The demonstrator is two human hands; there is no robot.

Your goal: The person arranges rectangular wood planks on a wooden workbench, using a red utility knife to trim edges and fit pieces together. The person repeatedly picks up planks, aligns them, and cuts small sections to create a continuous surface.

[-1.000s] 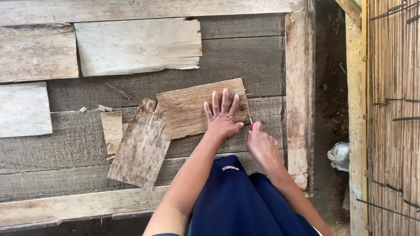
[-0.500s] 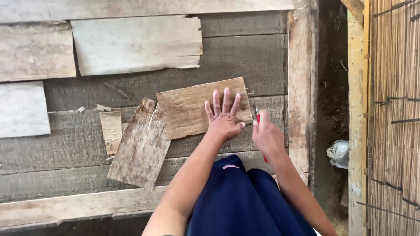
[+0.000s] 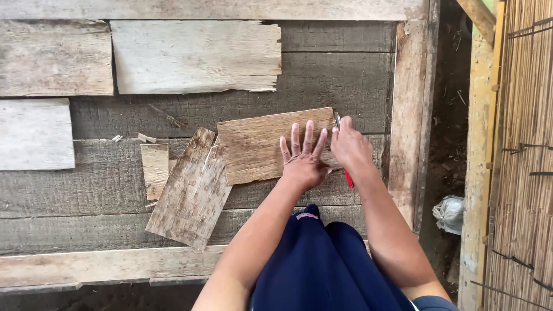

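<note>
A thin brown sheet of bark or veneer [image 3: 253, 144] lies flat on the grey plank floor [image 3: 345, 80]. My left hand [image 3: 302, 158] presses down on its right part, fingers spread. My right hand [image 3: 349, 147] is closed around a red-handled utility knife [image 3: 347, 175], whose blade tip sits at the sheet's upper right edge. A second, larger brown sheet [image 3: 191, 193] lies tilted to the left, partly overlapping the first. A small pale offcut [image 3: 154, 167] rests beside it.
Pale weathered boards [image 3: 196, 55] lie at the back and left. A wooden frame beam [image 3: 409, 115] runs along the right, with a dirt gap, a white bag [image 3: 449, 213] and a reed fence [image 3: 524, 155] beyond. My dark blue trousers [image 3: 322, 265] fill the bottom.
My right hand has moved up from the sheet's lower right edge to its upper right corner with the knife. The left hand stays pressed on the sheet.
</note>
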